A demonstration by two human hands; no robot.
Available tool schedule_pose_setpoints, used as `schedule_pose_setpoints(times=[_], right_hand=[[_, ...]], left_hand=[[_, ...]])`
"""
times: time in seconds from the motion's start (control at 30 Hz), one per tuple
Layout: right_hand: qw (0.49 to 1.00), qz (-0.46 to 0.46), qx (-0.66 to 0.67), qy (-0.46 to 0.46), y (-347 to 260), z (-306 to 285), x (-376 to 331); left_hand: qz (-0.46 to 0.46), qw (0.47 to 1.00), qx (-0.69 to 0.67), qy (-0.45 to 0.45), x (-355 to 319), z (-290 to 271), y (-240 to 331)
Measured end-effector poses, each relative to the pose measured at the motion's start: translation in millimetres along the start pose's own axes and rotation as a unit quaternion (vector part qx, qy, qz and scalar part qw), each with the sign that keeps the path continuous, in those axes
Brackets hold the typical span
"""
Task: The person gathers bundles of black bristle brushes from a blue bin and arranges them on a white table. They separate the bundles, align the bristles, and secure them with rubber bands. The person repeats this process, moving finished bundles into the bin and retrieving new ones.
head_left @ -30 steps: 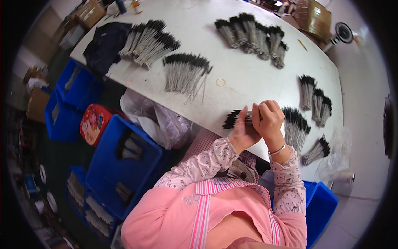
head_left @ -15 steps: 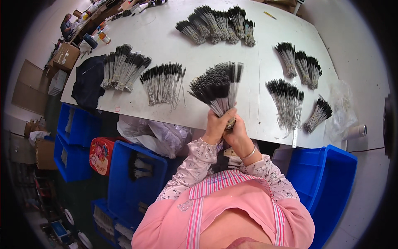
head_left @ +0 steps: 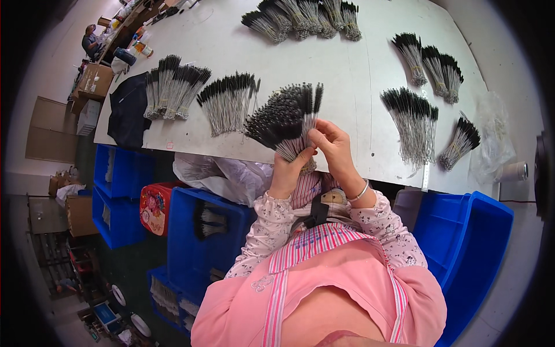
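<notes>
Head view: we see both hands on a brush bundle [head_left: 281,118] at the table's near edge.
Our left hand [head_left: 287,172] is closed around the grey wire stems, low on the bundle; black bristle heads fan upward above it. Our right hand [head_left: 332,144] pinches stems at the bundle's right edge, thumb and fingers together; how many stems, we can't tell. The bundle is held up in front of the white table [head_left: 347,75]. On the table, we have a brush row [head_left: 225,107] just left of it, a wider brush pile [head_left: 410,124] well to the right, and tied bundles [head_left: 303,22] at the far side.
</notes>
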State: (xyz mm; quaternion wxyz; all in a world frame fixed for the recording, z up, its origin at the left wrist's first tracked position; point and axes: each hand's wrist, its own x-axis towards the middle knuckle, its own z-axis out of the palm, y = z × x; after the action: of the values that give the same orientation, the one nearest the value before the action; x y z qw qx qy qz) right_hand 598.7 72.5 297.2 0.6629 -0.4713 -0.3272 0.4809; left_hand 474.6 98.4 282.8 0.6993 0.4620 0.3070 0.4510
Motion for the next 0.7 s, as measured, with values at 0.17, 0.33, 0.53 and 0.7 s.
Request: schedule_pose_setpoints(times=[0.17, 0.33, 0.53, 0.7], right_hand=[[1.0, -0.017, 0.013, 0.01, -0.3, 0.6, 2.8], [0.999, -0.013, 0.038, 0.003, -1.8, -2.1, 7.7], [0.996, 0.013, 0.052, 0.077, 3.6, -5.7, 4.0], [0.991, 0.051, 0.063, 0.105, -12.2, 0.4, -2.6]], left_hand=[[-0.008, 0.999, 0.031, -0.023, 0.4, -1.1, 4.4], [-0.052, 0.997, -0.001, -0.055, 0.6, -1.8, 9.8], [-0.102, 0.989, -0.085, -0.059, -1.9, 0.7, 12.5], [-0.111, 0.979, -0.163, -0.057, -6.2, 3.5, 6.8]])
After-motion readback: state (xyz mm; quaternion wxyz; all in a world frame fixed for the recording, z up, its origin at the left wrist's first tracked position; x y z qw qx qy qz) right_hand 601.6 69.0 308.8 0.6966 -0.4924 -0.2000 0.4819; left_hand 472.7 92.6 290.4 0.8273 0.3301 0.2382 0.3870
